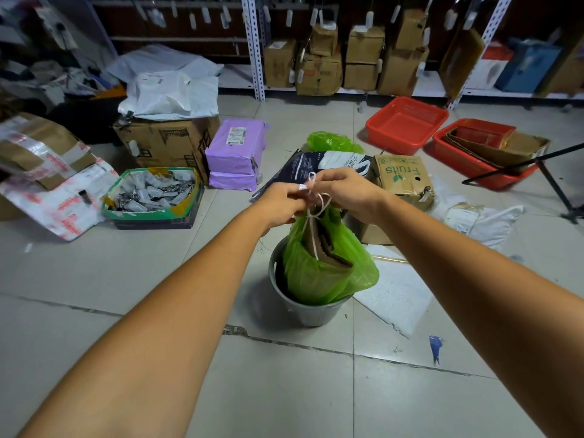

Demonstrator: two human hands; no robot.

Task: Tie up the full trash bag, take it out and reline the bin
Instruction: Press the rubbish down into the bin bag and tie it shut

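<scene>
A translucent green trash bag (328, 273) holding brown cardboard scraps stands in a grey round bin (311, 312) on the tiled floor. Its neck is gathered above the bin, and a white string (313, 213) is looped around it, with loose ends hanging down over the bag. My left hand (279, 205) pinches the string at the left of the neck. My right hand (346, 192) pinches the string at the right, fingers close to the left hand's. A second green bag (331, 141) lies crumpled on the floor behind.
A "Fruits" carton (403, 175) stands just right of my hands, purple parcels (235, 153) and a box of tags (153, 192) to the left. Red baskets (406, 124) and a black tripod leg (556, 184) are at the right. Shelving with cartons runs along the back.
</scene>
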